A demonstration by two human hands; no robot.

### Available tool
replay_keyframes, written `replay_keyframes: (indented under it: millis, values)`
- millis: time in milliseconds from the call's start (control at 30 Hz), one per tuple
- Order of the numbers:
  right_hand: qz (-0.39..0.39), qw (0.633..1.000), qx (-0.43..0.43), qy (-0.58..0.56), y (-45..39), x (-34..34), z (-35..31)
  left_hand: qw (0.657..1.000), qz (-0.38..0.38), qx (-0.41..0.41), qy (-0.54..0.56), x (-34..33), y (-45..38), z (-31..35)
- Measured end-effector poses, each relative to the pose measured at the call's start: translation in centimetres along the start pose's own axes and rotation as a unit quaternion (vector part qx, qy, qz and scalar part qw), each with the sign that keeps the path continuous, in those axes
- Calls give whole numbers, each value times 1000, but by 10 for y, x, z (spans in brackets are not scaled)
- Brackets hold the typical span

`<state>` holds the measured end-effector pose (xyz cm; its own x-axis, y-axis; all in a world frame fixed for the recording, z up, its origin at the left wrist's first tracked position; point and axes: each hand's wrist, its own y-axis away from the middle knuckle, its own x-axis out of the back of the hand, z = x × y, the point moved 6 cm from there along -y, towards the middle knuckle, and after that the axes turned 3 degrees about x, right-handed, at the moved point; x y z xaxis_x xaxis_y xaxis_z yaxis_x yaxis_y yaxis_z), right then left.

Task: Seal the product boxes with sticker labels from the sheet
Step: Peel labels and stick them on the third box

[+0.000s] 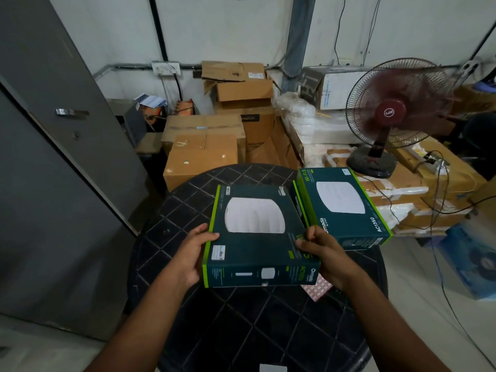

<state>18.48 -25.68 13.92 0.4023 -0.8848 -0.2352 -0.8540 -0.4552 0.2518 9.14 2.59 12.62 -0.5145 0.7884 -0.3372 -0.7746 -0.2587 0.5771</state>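
Observation:
A dark teal product box (257, 237) with lime edges and a white round device printed on top is held above the round black table (241, 331). My left hand (192, 253) grips its left side, thumb on top. My right hand (326, 253) grips its right side. A second, matching box (346, 208) lies on the table's far right edge. A pink-and-white sticker sheet (316, 288) lies on the table, mostly hidden under the held box and my right hand.
A red pedestal fan (389, 114) stands on flat cartons at the right, with loose cables (434, 210) trailing down. Brown cardboard cartons (204, 149) are stacked behind the table. A grey door (53, 157) closes the left side. A small white slip (272, 367) lies at the table's near edge.

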Motion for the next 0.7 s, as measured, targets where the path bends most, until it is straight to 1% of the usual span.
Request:
replay_keyframes:
  millis: [67, 133, 233, 300, 500, 567, 667, 700]
  values:
    - [4, 1000, 15, 4, 6, -1, 8, 998, -48, -24, -13, 6, 1, -2]
    - [-15, 997, 29, 66, 10, -4, 14, 993, -78, -59, -60, 10, 6, -3]
    - [-66, 975, 74, 201, 13, -22, 18, 979, -89, -115, -143, 9, 17, 0]
    - [-74, 956, 111, 261, 13, -31, 18, 973, -75, -130, -177, 8, 24, 2]
    - [-45, 961, 131, 241, 20, -48, 14, 954, -63, -170, -237, 30, 28, 6]
    - [-41, 957, 132, 255, 24, -54, 13, 938, -72, -186, -284, 36, 25, 8]
    - [-9, 954, 133, 268, 30, -57, 12, 883, -83, -224, -405, 36, 15, 7]
    - [5, 953, 136, 271, 32, -56, 10, 868, -85, -238, -428, 33, 13, 8]
